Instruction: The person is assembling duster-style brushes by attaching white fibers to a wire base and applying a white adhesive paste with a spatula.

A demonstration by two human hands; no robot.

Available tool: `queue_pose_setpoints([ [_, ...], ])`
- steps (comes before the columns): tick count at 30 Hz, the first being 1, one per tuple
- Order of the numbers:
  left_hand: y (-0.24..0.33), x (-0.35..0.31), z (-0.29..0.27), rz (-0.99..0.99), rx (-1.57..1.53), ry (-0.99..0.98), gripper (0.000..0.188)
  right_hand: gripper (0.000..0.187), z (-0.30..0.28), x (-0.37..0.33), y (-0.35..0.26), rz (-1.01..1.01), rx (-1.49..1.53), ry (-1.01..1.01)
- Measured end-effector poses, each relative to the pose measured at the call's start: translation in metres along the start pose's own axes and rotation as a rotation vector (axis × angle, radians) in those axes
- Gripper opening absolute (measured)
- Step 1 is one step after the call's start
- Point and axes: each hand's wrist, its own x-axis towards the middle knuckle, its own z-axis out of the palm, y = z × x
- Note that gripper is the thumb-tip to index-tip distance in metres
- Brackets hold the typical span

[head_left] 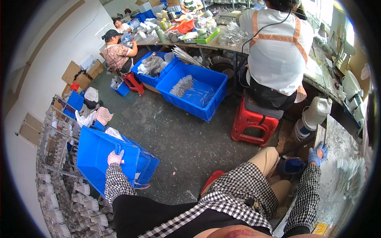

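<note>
My left hand [115, 158], in a pale striped glove, is closed on the rim of a blue plastic bin [95, 148] at the left. The bin leans at a tilt, with its inside facing me and only bare plastic showing in it. More blue plastic shows against its right side. My right hand [317, 154], in a blue glove with bare fingertips, rests on the near edge of a worn grey workbench [331, 137]. Its fingers are spread and hold nothing. A bundle of thin white sticks [349, 174] lies on that bench, beyond the hand.
A large blue bin [206, 109] with thin pale rods stands on the floor ahead. A person in a white shirt [278, 51] sits on a red stool [254, 123]. Racks of bundled parts [85, 202] line the left. A long cluttered table [222, 43] runs across the back.
</note>
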Motion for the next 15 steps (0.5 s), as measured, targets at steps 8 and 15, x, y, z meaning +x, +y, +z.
queue_pose_setpoints([
  [8,-0.006,-0.002,-0.002,-0.005,0.018,-0.022,0.087,0.089,0.009,0.001,0.008,-0.02,0.005,0.016],
  [15,-0.004,-0.005,-0.003,-0.013,0.004,-0.038,0.086,0.088,0.009,0.001,0.006,-0.004,-0.015,-0.022],
])
